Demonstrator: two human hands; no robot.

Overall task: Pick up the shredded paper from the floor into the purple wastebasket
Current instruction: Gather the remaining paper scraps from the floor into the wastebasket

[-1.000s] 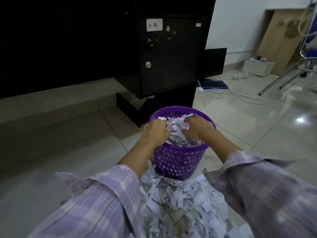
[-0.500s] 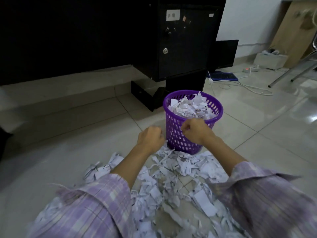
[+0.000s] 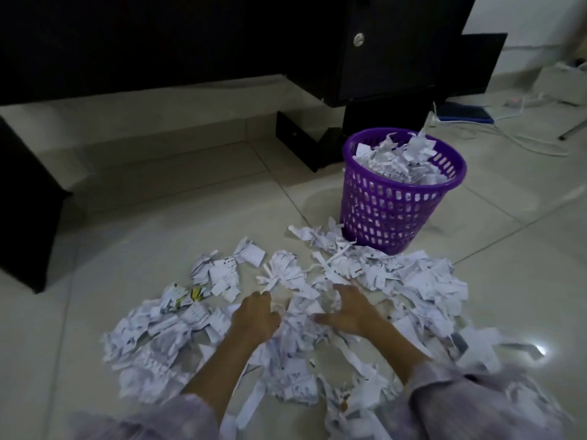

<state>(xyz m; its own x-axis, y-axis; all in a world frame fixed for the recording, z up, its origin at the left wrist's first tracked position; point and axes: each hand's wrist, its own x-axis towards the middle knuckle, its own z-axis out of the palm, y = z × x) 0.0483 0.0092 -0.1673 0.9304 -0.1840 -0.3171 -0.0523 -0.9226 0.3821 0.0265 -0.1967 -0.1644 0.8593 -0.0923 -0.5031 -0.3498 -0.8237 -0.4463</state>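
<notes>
Two bare forearms — loose lilac-and-white checked sleeves (image 3: pixel 476 404), blurred, cuffs pushed back from the wrists

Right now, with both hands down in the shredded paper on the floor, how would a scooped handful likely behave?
The shredded paper is thin, crumpled strips, so a handful would probably be floppy and very light. The pile lies loose and scattered, so bits would likely slip out between the left hand and right hand. The purple wastebasket already looks heaped, so more may spill over.
</notes>
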